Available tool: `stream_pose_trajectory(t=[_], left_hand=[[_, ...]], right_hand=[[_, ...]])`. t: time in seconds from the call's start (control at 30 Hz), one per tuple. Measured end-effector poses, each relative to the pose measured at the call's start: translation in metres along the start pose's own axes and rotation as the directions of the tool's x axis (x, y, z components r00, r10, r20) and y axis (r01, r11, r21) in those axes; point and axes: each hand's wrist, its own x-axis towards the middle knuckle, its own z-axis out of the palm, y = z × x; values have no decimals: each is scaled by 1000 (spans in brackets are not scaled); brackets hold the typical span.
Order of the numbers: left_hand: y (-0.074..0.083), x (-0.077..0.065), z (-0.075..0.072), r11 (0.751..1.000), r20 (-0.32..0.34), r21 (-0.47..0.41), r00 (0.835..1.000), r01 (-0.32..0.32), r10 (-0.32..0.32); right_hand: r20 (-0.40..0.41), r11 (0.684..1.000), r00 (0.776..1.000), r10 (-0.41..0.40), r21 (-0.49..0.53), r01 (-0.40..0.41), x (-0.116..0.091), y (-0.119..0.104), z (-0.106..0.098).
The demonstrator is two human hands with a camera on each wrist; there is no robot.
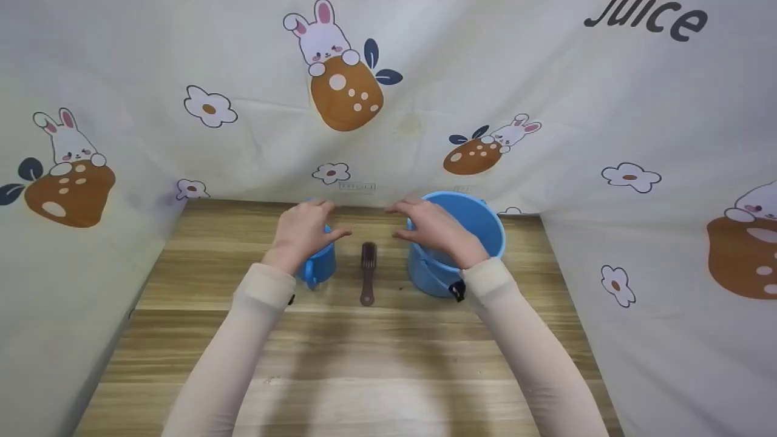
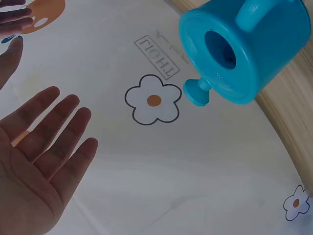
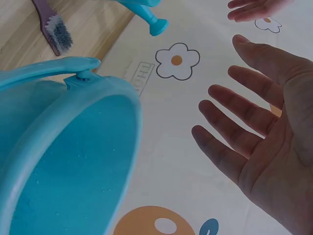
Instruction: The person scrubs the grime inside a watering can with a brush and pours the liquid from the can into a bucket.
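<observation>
My left hand (image 1: 303, 230) hovers over a blue toy watering can (image 1: 322, 266), fingers spread and holding nothing. In the left wrist view, the watering can (image 2: 274, 49) shows its round opening and short spout, apart from the relaxed fingers (image 2: 61, 137). Above the blue bucket (image 1: 490, 227) is my right hand (image 1: 434, 227), its palm facing inward and nothing in it. The right wrist view shows the bucket (image 3: 78, 171) with water drops inside and its handle folded along the rim. Between the two hands lies a brown-handled brush (image 1: 368, 273), bristles toward the back.
The wooden table (image 1: 376, 358) carries all three objects near its back edge. A pale cloth (image 1: 255, 139) printed with rabbits and flowers rises behind the table and along both sides.
</observation>
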Motion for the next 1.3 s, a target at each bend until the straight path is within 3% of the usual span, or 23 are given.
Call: stream_pose_trajectory(t=[0.77, 1.3], left_hand=[[-2, -17, 17, 998, 16, -55, 1000, -11, 12], [-20, -39, 31, 991, 25, -125, 998, 53, -50]], right_hand=[[-12, 999, 1000, -29, -30, 28, -3, -4, 20], [23, 1000, 1000, -19, -4, 19, 0, -6, 36]])
